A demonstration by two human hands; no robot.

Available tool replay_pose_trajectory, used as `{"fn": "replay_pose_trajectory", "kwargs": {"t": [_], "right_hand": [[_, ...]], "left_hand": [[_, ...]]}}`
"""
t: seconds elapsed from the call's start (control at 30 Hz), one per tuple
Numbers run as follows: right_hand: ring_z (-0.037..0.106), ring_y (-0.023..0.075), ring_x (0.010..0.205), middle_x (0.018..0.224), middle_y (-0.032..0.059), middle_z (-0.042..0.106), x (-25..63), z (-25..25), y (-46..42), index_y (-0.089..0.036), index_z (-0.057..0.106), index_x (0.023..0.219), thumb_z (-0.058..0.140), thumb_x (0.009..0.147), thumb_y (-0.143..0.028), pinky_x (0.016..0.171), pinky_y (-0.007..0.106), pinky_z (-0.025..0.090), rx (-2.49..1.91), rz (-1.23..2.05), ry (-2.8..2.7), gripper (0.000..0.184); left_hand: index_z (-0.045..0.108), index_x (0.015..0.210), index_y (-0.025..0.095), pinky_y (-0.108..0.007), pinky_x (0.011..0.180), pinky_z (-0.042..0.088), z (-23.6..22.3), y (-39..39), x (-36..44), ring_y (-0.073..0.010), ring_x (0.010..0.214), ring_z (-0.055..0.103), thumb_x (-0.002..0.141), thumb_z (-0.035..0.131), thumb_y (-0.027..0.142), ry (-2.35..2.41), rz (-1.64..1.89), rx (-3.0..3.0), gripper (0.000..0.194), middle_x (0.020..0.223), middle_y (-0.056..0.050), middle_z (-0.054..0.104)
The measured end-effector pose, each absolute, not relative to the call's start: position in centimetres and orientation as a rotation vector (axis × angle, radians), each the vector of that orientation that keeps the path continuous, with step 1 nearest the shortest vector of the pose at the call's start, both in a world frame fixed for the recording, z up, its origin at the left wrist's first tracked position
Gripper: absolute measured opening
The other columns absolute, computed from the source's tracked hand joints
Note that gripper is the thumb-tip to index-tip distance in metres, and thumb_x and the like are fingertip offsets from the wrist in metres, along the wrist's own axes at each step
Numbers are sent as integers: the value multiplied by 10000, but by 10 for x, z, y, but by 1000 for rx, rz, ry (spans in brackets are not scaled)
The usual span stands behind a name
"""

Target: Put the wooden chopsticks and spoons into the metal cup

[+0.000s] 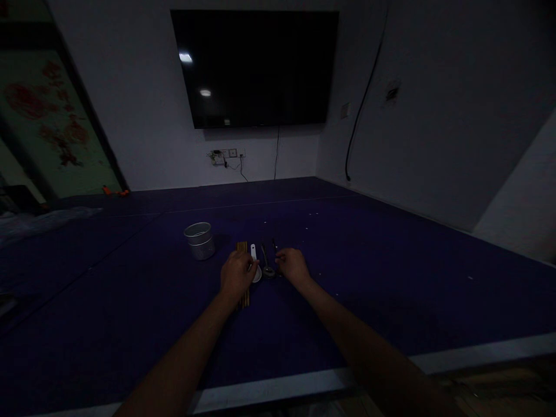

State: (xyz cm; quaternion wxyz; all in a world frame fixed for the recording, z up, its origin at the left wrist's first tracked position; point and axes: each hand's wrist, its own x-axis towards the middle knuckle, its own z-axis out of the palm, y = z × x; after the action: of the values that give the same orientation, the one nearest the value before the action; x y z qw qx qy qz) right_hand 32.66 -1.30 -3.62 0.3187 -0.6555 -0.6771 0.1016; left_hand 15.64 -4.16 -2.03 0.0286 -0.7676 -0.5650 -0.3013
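Note:
My left hand (237,271) lies over a row of brown chopsticks (244,298), its fingers curled and its thumb reaching across a white spoon (253,250). Whatever those fingers may hold is hidden. To the right of the white spoon lies a metal spoon (268,271), its bowl toward me. My right hand (293,265) is closed, with thumb and fingertips pinched at a dark slender utensil (274,245) beside the metal spoon. Too little of that utensil shows to tell its kind. The pieces lie roughly side by side, handles pointing away from me.
A silver metal pot (202,246) stands left of the chopsticks. The purple-blue table surface (391,289) carries small white specks. Crumpled clear plastic (43,223) lies at the far left, with orange objects (115,191) near the wall. A television (260,69) hangs behind.

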Motion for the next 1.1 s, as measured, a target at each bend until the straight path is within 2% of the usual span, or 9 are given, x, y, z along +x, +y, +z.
{"fn": "replay_pose_trajectory", "kwargs": {"t": [0.1,0.2,0.3,0.4,0.53,0.63,0.8,1.0,1.1], "right_hand": [[661,167,867,935,70,717,327,-36,-13,-177,718,913,601,759,-139,752,214,458,-1722,266,-1786,197],[660,169,870,946,78,714,327,-36,-14,-173,717,913,598,758,-137,742,212,454,-1723,266,-1789,198],[656,172,883,936,81,715,327,-34,-15,-177,718,901,569,771,-129,746,213,446,-1732,260,-1788,204],[653,174,886,920,85,715,329,-30,-17,-180,718,886,511,795,-114,762,216,433,-1754,227,-1763,236],[637,173,929,959,83,706,330,-20,-23,-182,708,935,466,831,-147,783,214,423,-1744,156,-1710,265],[632,175,933,979,66,702,329,-12,-29,-212,703,954,456,845,-184,764,220,427,-1760,145,-1690,272],[642,172,894,959,32,709,326,-5,-38,-257,704,950,460,853,-256,695,216,432,-1787,153,-1682,263],[640,176,899,970,42,709,324,-2,-40,-247,701,960,455,862,-293,706,225,432,-1771,171,-1663,269],[635,170,910,984,47,704,325,-3,-38,-233,695,973,454,867,-295,741,226,432,-1715,185,-1650,270]], "left_hand": [[603,891,193,-312,806,437,-18,-42,154,-198,916,553,835,468,304,-1757,-1136,-2195,183,913,-70,605],[545,1077,192,-360,927,402,-13,-40,147,-227,1088,494,822,461,263,-1764,-1382,-1901,278,1110,-100,537],[424,1235,163,-425,1044,293,-10,-35,135,-269,1258,348,795,491,240,-1786,-1551,-1610,452,1286,-143,420],[224,1365,136,-475,1085,208,-11,-26,119,-296,1339,212,768,535,252,-1873,-1650,-1374,683,1410,-181,271],[111,1408,90,-502,1078,217,-19,-12,96,-342,1352,184,698,646,413,-2086,-1687,-1216,945,1451,-239,210],[92,1419,101,-497,1081,229,-24,-1,81,-344,1345,229,608,715,487,-2193,-1694,-1240,1093,1444,-244,250],[117,1424,114,-502,990,364,-28,11,69,-382,1270,369,538,760,497,-2380,-1731,-1269,1160,1361,-259,386],[118,1414,122,-478,896,428,-26,11,67,-372,1166,490,606,732,463,-2434,-1659,-1368,1071,1216,-219,548],[168,1402,150,-433,882,448,-21,8,73,-334,1129,532,616,726,432,-2317,-1699,-1411,1004,1186,-181,576]]}}
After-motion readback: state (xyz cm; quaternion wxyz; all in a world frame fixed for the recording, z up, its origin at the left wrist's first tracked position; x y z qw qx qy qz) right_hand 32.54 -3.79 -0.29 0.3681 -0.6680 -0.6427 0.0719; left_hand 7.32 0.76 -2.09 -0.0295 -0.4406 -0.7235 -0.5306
